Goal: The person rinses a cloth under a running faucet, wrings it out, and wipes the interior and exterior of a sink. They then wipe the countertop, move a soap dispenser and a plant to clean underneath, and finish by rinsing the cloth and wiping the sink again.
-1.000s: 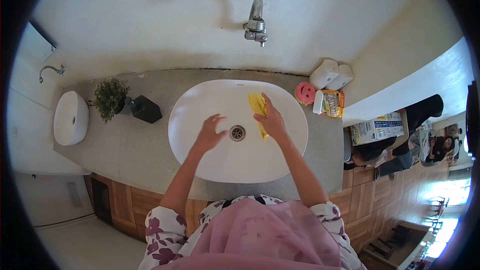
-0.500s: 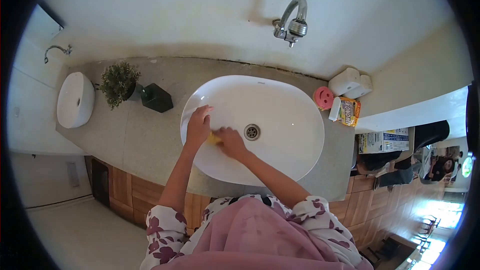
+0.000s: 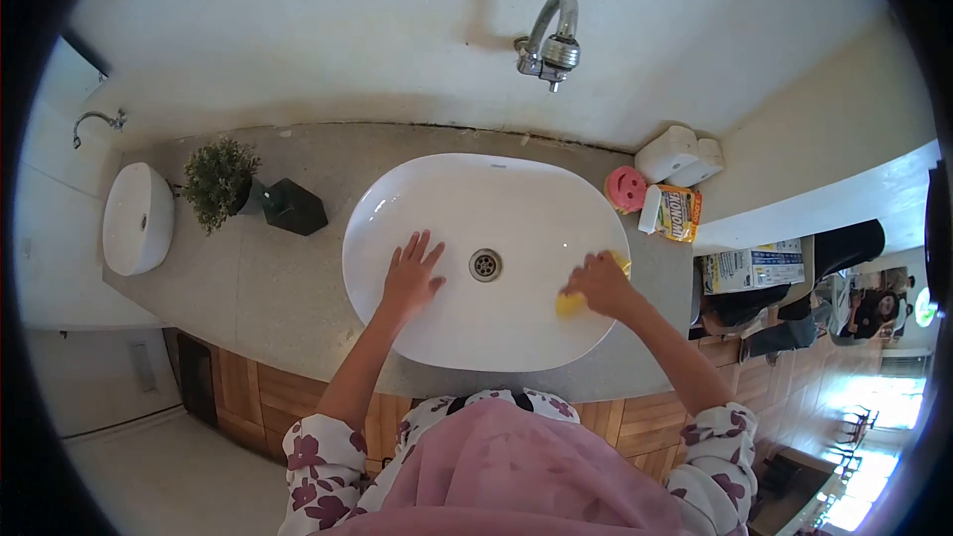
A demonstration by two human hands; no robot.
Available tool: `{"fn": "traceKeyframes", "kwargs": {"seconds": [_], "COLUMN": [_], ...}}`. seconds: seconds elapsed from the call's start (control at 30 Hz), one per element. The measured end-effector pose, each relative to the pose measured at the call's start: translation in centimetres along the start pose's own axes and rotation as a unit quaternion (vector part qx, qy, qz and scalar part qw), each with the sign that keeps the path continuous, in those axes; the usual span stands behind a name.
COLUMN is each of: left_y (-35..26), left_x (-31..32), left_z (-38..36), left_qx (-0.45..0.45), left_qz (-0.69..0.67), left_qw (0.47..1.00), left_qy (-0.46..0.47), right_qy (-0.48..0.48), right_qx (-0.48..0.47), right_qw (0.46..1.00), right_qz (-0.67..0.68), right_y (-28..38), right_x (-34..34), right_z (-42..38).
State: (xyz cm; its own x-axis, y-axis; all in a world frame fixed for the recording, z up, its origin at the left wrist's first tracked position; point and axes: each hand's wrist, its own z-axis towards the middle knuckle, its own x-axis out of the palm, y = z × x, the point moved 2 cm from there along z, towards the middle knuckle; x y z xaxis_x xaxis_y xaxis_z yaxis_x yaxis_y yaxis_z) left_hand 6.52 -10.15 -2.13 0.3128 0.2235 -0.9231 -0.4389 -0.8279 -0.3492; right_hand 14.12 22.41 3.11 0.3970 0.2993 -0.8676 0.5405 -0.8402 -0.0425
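Observation:
A white oval washbasin (image 3: 526, 337) sits on the grey counter in front of me, with a round metal drain (image 3: 485, 265) in its floor. Over the basin's left part is my left hand (image 3: 410, 280), fingers spread and holding nothing. My right hand (image 3: 600, 284) is at the basin's right inner side, its fingers closed over a yellow sponge (image 3: 571, 306). Parts of the sponge show below and to the right of the fingers; the rest is covered by the hand.
Above the basin a chrome tap (image 3: 558, 40) juts from the wall. A pink smiley sponge (image 3: 625, 189), a yellow packet (image 3: 678, 213) and white containers (image 3: 667, 154) stand right. Leftward are a dark green box (image 3: 295, 206), a potted plant (image 3: 220, 184) and another basin (image 3: 139, 218).
My right hand has carried the yellow sponge from the basin's left side across to its right side. My left hand has shifted slightly down, its fingers now spread. The view has moved a little.

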Motion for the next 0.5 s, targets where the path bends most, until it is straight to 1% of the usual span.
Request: {"fn": "traceKeyframes", "kwargs": {"seconds": [0.03, 0.07, 0.1, 0.13, 0.2, 0.27, 0.3, 0.37, 0.4, 0.43, 0.5], "left_y": [-0.7, -1.2, -1.5, -1.6, -1.4, -1.5, -1.7, -1.9, -2.0, -2.0, -2.1], "left_x": [-0.3, -0.4, -0.3, 0.1, 0.8, 0.6, 0.6, 0.4, 0.4, 0.4, 0.4], "left_z": [-0.1, -0.3, -0.6, -0.7, -0.6, -0.4, -0.3, -0.3, -0.2, -0.2, -0.1], "left_qx": [0.002, -0.018, -0.038, -0.037, -0.037, -0.042, -0.047, -0.048, -0.050, -0.051, -0.054], "left_qz": [-0.001, 0.016, 0.034, 0.034, 0.059, 0.060, 0.056, 0.059, 0.062, 0.061, 0.068], "left_qw": [1.000, 0.998, 0.992, 0.992, 0.991, 0.990, 0.989, 0.989, 0.988, 0.988, 0.986], "left_qy": [-0.001, 0.058, 0.118, 0.118, 0.110, 0.118, 0.127, 0.129, 0.132, 0.131, 0.141], "right_qy": [0.000, -0.152, -0.301, -0.301, -0.293, -0.282, -0.220, -0.110, -0.063, -0.063, 0.016], "right_qx": [0.002, 0.061, 0.118, 0.118, 0.225, 0.237, 0.200, 0.121, 0.078, 0.077, -0.009], "right_qw": [1.000, 0.986, 0.944, 0.944, 0.929, 0.929, 0.952, 0.978, 0.983, 0.984, 0.973], "right_qz": [-0.001, 0.036, 0.072, 0.072, 0.033, 0.029, 0.070, 0.131, 0.151, 0.150, 0.230], "right_y": [-0.4, -0.8, -0.9, -0.6, 0.1, 1.8, 2.6, 4.1, 4.6, 4.6, 4.3], "right_x": [0.1, 0.0, 0.1, 0.8, 1.8, 2.5, 2.6, 2.4, 1.9, 1.3, 0.5], "right_z": [0.7, 1.8, 2.5, 3.3, 4.6, 4.2, 3.6, 1.6, 0.6, -0.3, -1.4]}}
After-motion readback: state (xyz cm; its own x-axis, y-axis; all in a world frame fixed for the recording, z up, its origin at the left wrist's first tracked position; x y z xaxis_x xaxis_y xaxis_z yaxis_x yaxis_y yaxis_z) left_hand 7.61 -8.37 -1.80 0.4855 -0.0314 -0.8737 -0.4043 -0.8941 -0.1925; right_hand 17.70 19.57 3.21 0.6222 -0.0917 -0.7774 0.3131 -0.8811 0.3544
